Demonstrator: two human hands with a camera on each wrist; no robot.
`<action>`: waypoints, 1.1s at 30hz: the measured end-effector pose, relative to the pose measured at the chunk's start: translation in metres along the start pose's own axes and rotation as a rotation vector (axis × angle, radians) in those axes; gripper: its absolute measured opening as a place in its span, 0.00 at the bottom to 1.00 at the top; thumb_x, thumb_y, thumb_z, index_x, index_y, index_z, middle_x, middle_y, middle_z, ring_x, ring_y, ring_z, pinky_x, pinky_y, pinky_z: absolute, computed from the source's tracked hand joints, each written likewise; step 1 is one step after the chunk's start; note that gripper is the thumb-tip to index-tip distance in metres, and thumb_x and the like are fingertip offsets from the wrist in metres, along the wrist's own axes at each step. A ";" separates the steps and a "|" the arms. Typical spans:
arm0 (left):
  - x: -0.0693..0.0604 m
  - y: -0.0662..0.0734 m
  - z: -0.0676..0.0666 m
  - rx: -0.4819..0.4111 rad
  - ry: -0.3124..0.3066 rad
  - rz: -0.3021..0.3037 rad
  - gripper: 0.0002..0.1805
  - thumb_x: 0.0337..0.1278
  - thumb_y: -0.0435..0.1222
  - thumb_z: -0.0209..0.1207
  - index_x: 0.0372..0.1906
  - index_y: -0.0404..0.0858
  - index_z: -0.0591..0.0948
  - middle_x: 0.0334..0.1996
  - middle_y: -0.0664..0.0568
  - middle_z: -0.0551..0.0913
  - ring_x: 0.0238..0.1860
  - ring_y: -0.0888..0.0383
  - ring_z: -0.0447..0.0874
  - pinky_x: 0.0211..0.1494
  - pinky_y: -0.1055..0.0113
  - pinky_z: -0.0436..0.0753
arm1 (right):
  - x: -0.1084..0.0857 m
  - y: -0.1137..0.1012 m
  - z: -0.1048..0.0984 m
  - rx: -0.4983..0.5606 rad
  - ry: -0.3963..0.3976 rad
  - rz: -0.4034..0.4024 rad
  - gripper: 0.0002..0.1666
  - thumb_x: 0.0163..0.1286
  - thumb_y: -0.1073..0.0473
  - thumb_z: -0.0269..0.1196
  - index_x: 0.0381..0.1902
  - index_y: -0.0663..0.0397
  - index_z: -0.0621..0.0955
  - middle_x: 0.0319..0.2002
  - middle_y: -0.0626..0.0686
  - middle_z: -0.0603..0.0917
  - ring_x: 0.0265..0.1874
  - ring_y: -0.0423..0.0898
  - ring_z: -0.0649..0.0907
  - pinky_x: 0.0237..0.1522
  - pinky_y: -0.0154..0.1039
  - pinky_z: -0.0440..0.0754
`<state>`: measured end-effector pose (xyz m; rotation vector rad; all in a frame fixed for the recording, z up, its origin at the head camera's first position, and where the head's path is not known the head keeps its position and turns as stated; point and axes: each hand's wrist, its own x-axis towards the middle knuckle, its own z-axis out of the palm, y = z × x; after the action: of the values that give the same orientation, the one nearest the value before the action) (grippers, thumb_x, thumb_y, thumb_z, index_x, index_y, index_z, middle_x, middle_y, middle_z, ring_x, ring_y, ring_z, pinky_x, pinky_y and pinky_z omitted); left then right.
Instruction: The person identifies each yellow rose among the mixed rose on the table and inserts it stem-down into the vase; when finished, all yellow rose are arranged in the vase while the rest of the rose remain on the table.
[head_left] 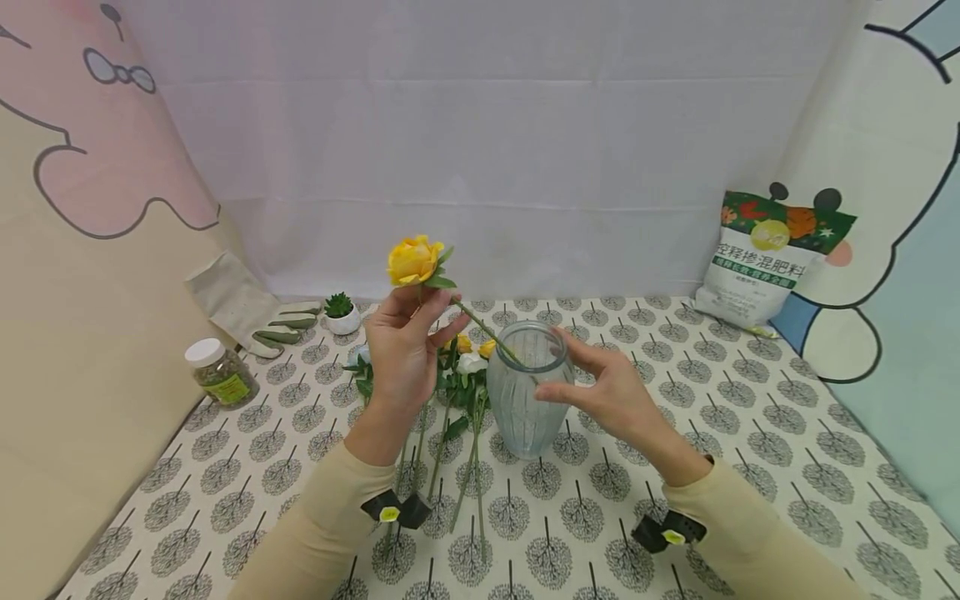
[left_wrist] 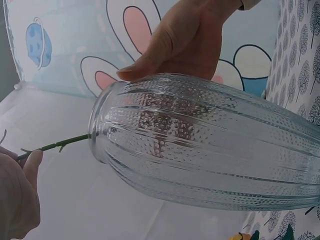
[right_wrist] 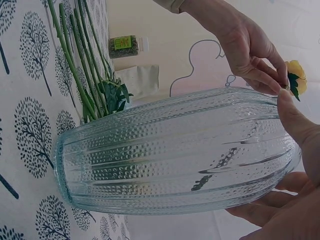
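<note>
The yellow flower (head_left: 414, 262) has its stem tip inside the glass vase (head_left: 527, 417), seemingly only partly inserted; the left hand (head_left: 405, 354) pinches it below the bloom, the right hand (head_left: 611, 390) grips the vase. Other flowers (head_left: 472, 363) lie outside it on the tabletop (head_left: 600, 542).

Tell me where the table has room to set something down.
Bare cloth lies between the right hand and the bag, and between the jar and the left sleeve. Crowded: left of the vase, where flowers lie, and back left, around the glove and potted plant.
</note>
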<state>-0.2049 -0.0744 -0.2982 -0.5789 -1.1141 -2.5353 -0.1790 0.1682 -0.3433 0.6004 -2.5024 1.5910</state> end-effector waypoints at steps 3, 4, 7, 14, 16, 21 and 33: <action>-0.001 -0.004 0.001 0.053 0.003 -0.026 0.09 0.57 0.24 0.67 0.39 0.39 0.86 0.35 0.48 0.84 0.38 0.54 0.87 0.40 0.56 0.89 | 0.000 0.000 0.000 -0.001 -0.001 -0.004 0.49 0.58 0.54 0.76 0.74 0.53 0.67 0.71 0.58 0.67 0.69 0.62 0.69 0.69 0.63 0.63; 0.000 -0.005 0.001 0.074 0.001 -0.032 0.09 0.58 0.23 0.66 0.39 0.39 0.86 0.35 0.49 0.83 0.38 0.54 0.87 0.41 0.56 0.89 | 0.000 0.000 0.000 -0.003 0.000 -0.006 0.49 0.58 0.54 0.76 0.74 0.53 0.67 0.71 0.58 0.68 0.68 0.62 0.70 0.69 0.63 0.63; -0.001 -0.009 0.002 0.133 -0.015 -0.037 0.11 0.60 0.22 0.63 0.39 0.40 0.86 0.35 0.48 0.81 0.39 0.54 0.86 0.42 0.54 0.89 | 0.001 0.001 -0.001 -0.003 0.002 -0.018 0.49 0.58 0.55 0.76 0.74 0.55 0.67 0.70 0.59 0.68 0.68 0.62 0.70 0.69 0.63 0.64; -0.008 -0.015 0.004 0.224 -0.042 -0.046 0.12 0.59 0.21 0.64 0.43 0.40 0.87 0.35 0.46 0.82 0.40 0.55 0.86 0.43 0.53 0.89 | 0.001 0.002 0.000 -0.008 0.003 -0.039 0.49 0.57 0.56 0.76 0.74 0.55 0.67 0.70 0.59 0.68 0.68 0.63 0.70 0.69 0.62 0.64; -0.010 -0.016 0.005 0.246 -0.054 -0.039 0.11 0.59 0.22 0.65 0.43 0.38 0.86 0.36 0.46 0.83 0.40 0.55 0.86 0.43 0.53 0.88 | 0.001 0.003 0.000 -0.008 0.003 -0.042 0.49 0.57 0.56 0.76 0.74 0.54 0.67 0.70 0.59 0.68 0.68 0.62 0.70 0.69 0.62 0.65; -0.011 -0.021 0.006 0.300 -0.076 -0.039 0.10 0.59 0.22 0.64 0.43 0.35 0.86 0.37 0.47 0.84 0.40 0.55 0.86 0.44 0.54 0.88 | 0.000 0.003 0.000 -0.013 0.005 -0.048 0.49 0.58 0.56 0.76 0.74 0.54 0.68 0.71 0.59 0.68 0.68 0.63 0.70 0.69 0.61 0.65; -0.012 -0.029 0.001 0.541 -0.109 -0.014 0.06 0.55 0.27 0.70 0.38 0.29 0.86 0.38 0.47 0.86 0.39 0.55 0.86 0.46 0.64 0.86 | 0.001 0.003 0.000 -0.018 0.000 -0.053 0.49 0.58 0.55 0.76 0.74 0.53 0.68 0.70 0.58 0.68 0.68 0.62 0.71 0.69 0.62 0.65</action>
<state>-0.2066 -0.0541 -0.3215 -0.5598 -1.7571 -2.0892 -0.1811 0.1694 -0.3455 0.6592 -2.4768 1.5483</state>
